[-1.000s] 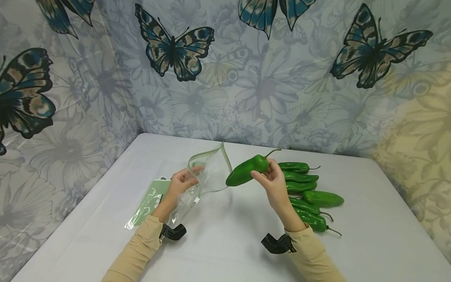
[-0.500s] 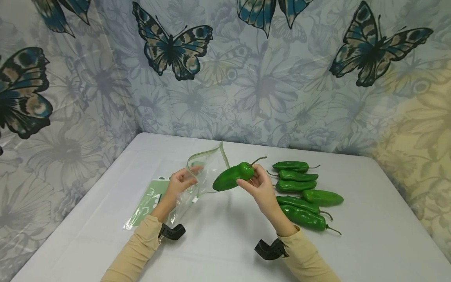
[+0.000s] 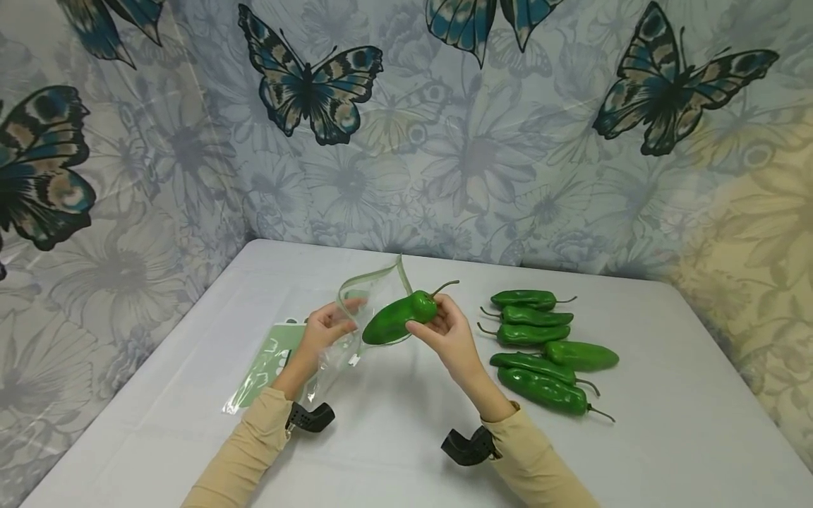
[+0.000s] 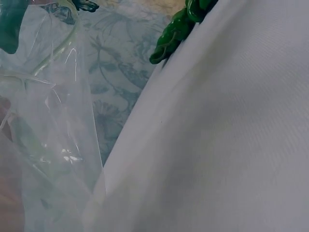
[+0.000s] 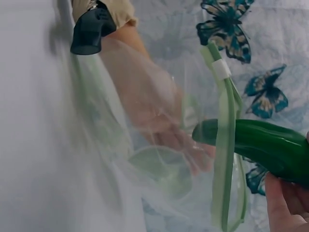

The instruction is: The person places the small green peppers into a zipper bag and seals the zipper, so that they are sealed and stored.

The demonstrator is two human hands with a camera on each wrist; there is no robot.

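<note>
My left hand [image 3: 320, 335] holds a clear plastic zip bag [image 3: 333, 363] by its side, with the mouth spread open toward the right. Green strips [image 5: 224, 145] edge that mouth, and a white slider sits on them. Between the thumb and fingers of my right hand [image 3: 451, 339] is a large green pepper [image 3: 396, 319], gripped near its stem end. It tilts with the stem up and to the right. In the right wrist view the pepper's tip reaches past the strips into the bag. Both are held above the table.
Several green peppers [image 3: 543, 391] lie in a loose column on the white table [image 3: 673, 423], right of my right hand. A flat green printed pack in clear plastic [image 3: 267, 363] lies beside my left forearm. Butterfly-patterned cloth [image 3: 483, 176] hangs behind the table.
My right hand has carried the pepper leftward from beside the bag to its mouth, so the tip is now inside. My left hand and the bag have stayed nearly still.
</note>
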